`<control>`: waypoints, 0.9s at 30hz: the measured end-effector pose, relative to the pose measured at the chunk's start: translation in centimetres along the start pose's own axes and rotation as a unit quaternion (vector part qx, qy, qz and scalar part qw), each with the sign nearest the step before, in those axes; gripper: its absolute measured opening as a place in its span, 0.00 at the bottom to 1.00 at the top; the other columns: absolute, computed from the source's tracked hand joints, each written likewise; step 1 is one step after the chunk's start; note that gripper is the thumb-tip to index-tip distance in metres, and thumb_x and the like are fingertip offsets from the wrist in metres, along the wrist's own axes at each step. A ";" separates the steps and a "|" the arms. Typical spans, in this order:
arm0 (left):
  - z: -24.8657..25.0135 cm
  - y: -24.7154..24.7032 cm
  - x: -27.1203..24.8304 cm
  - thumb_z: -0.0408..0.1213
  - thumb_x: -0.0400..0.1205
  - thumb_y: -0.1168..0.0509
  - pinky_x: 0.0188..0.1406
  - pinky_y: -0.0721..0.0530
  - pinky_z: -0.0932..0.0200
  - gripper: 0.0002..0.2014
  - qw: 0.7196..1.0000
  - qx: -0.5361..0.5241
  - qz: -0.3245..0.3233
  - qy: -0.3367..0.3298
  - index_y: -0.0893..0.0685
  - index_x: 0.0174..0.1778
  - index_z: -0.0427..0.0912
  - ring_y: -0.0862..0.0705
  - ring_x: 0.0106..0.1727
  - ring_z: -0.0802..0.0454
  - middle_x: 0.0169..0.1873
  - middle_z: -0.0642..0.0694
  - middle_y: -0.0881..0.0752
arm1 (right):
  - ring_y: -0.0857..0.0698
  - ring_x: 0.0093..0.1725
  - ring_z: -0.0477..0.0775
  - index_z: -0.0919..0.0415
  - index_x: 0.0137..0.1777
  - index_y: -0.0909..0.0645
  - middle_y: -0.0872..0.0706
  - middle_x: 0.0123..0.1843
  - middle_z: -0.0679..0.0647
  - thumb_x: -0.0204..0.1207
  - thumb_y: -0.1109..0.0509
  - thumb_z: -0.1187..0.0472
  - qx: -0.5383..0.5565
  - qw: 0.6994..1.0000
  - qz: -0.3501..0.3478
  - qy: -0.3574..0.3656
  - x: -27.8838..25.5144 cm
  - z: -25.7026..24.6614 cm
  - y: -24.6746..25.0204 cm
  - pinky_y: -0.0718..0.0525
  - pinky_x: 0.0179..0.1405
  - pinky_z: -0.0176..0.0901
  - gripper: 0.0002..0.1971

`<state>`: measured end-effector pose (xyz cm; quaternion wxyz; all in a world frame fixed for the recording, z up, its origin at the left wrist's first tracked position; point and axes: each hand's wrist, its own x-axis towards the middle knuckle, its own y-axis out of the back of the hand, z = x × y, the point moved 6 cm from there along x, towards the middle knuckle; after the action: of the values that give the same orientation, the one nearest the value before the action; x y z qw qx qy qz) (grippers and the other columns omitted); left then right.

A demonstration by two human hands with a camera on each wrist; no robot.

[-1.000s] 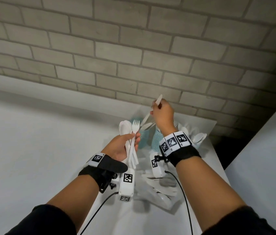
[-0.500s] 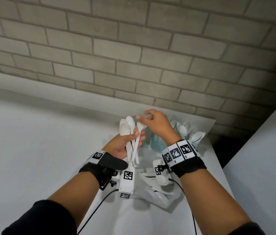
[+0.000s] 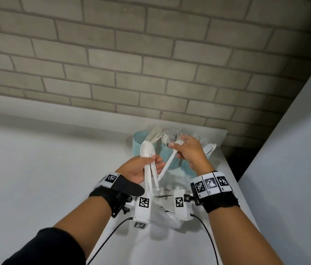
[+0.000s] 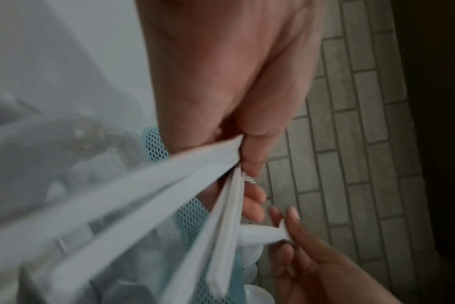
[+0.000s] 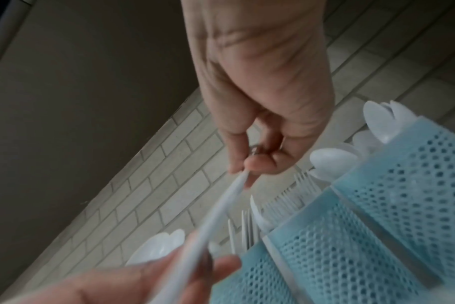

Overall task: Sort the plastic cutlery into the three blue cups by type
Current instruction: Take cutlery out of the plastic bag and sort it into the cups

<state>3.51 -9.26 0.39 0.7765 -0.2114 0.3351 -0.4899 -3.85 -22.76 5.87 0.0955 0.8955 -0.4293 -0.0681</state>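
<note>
My left hand [image 3: 155,162] grips a bundle of white plastic spoons [image 3: 146,153] by the handles, bowls up; the left wrist view shows the handles [image 4: 169,185] fanning out of the fist [image 4: 247,156]. My right hand [image 3: 177,147] pinches the head of a white fork [image 3: 167,163], whose handle slants down to the left fingers. The right wrist view shows the same pinch [image 5: 243,171] and handle [image 5: 216,216]. Behind stand three blue mesh cups: the left [image 3: 138,142] with knives, the middle [image 3: 168,155] with forks, and the right [image 3: 209,154], mostly hidden, with spoons.
More white cutlery [image 3: 167,196] lies on the white table [image 3: 55,169] under my wrists, partly hidden by the wrist cameras. A brick wall [image 3: 150,73] rises right behind the cups. The table's right edge [image 3: 229,169] drops into a dark gap.
My right hand left the knife cup, came to the left hand's bundle and took the fork by its head. It now draws the fork to the right.
</note>
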 end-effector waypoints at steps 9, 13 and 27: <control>0.4 -1.1 0.2 0.26 0.87 0.48 0.41 0.13 0.63 0.10 0.998 0.053 -0.009 -0.026 0.23 0.53 0.41 0.16 0.53 0.52 0.56 0.43 0.16 | 0.18 0.38 0.44 0.62 0.65 0.24 0.15 0.43 0.51 0.75 0.28 0.65 0.017 0.940 0.261 0.219 0.5 -4.3 4.3 0.25 0.35 0.19 0.19; 0.6 -1.3 0.0 0.25 0.87 0.50 0.51 0.18 0.58 0.13 0.996 0.069 -0.032 -0.035 0.29 0.64 0.42 0.17 0.56 0.50 0.63 0.42 0.19 | 0.14 0.49 0.59 0.59 0.66 0.25 0.13 0.52 0.61 0.79 0.32 0.62 -0.123 0.955 0.197 0.184 1.8 -2.3 1.4 0.24 0.42 0.38 0.16; 0.6 -0.6 0.1 0.31 0.86 0.45 0.51 0.15 0.59 0.16 0.998 0.051 -0.002 -0.042 0.27 0.71 0.38 0.15 0.54 0.51 0.57 0.47 0.14 | 0.19 0.49 0.49 0.56 0.64 0.22 0.19 0.50 0.50 0.76 0.31 0.45 -0.222 0.964 -0.071 0.127 -0.1 -3.0 -3.1 0.23 0.48 0.40 0.22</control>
<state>3.57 -9.60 1.18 0.7991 -0.1925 0.2761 -0.4982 -0.94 -20.43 8.04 0.3405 0.8815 -0.3227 -0.0545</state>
